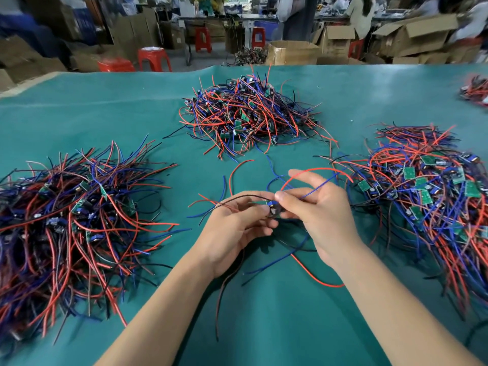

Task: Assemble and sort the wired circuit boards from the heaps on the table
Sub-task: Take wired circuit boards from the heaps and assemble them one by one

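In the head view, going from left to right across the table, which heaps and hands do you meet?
Left heap → left hand → small board pinched between both hands → right hand → right heap. The far middle heap lies behind the hands, so I leave it out of the order.

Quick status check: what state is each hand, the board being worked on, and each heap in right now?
left hand: palm up, fingers curled, holding the small board.
right hand: pinching the small board's wires.
small board: lifted off the table, between both hands.
left heap: wires roughly aligned.
middle heap: tangled mound.
right heap: spread out, green boards showing.
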`<state>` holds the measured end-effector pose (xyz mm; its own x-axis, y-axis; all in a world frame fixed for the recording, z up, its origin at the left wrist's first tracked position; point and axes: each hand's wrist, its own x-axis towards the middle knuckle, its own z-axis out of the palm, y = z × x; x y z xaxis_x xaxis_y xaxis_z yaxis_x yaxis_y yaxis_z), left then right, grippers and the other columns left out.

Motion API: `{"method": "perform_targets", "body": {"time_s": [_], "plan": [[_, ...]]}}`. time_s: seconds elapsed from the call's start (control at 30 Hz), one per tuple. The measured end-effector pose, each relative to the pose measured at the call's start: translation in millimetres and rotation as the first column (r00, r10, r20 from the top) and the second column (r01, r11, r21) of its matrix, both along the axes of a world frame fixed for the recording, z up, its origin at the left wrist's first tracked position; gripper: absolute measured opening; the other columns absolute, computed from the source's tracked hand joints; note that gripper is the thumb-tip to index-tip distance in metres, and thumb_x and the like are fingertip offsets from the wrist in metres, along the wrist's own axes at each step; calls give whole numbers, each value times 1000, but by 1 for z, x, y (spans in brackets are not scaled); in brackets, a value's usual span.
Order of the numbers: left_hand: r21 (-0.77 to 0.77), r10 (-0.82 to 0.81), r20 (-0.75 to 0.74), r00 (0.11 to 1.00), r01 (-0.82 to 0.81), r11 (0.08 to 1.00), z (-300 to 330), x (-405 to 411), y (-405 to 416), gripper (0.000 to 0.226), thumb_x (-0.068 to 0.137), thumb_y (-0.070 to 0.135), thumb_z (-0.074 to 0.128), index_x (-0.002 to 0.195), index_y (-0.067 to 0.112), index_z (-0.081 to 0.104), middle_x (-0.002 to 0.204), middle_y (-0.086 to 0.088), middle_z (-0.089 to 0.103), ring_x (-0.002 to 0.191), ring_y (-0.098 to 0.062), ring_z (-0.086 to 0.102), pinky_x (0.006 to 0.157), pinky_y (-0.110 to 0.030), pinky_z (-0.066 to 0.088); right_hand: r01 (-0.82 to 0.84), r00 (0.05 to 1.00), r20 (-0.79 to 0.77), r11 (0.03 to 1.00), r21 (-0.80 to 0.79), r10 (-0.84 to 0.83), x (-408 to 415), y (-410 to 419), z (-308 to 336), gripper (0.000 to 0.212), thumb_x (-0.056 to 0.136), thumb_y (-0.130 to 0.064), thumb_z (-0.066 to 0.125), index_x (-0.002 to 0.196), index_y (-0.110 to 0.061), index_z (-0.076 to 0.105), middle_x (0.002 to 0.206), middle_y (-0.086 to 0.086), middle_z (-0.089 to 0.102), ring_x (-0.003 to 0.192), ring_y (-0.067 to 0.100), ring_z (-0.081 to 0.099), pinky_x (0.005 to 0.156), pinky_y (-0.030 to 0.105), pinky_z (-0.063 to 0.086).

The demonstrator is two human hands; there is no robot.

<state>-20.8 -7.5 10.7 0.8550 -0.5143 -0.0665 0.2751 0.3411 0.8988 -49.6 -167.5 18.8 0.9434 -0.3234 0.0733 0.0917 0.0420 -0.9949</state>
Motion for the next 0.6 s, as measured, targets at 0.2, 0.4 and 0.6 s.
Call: {"method": "perform_targets", "body": {"time_s": [0.2, 0.4, 0.6], "plan": [[-37, 34, -28, 999, -35, 999, -2, 1, 0, 22, 91, -5, 60, 113, -2, 65, 93, -18, 69, 71, -20, 64, 62, -22, 53, -173, 985, -34, 984, -34, 172, -2, -3, 2, 29, 95, 8, 59, 113, -11, 70, 99, 4, 80, 88, 14, 75, 71, 18, 54], [-38, 38, -6, 999, -38, 999, -3, 2, 1, 28, 92, -5, 59, 119, -1, 65, 89, -13, 63, 72, -18, 65, 63, -22, 54, -114, 993, 13, 993, 14, 114, -2, -4, 4, 23, 88, 12, 65, 100, -6, 73, 98, 4, 78, 85, 18, 72, 79, 27, 57], [-76, 43, -26, 999, -45, 996, -3, 4, 2, 34, 87, -1, 60, 120, 3, 68, 85, -8, 52, 73, -15, 61, 63, -20, 52, -118, 993, -6, 990, 81, 119, -3, -4, 6, 26, 81, 14, 68, 76, -10, 76, 81, 14, 72, 78, 25, 68, 89, 44, 56]]}}
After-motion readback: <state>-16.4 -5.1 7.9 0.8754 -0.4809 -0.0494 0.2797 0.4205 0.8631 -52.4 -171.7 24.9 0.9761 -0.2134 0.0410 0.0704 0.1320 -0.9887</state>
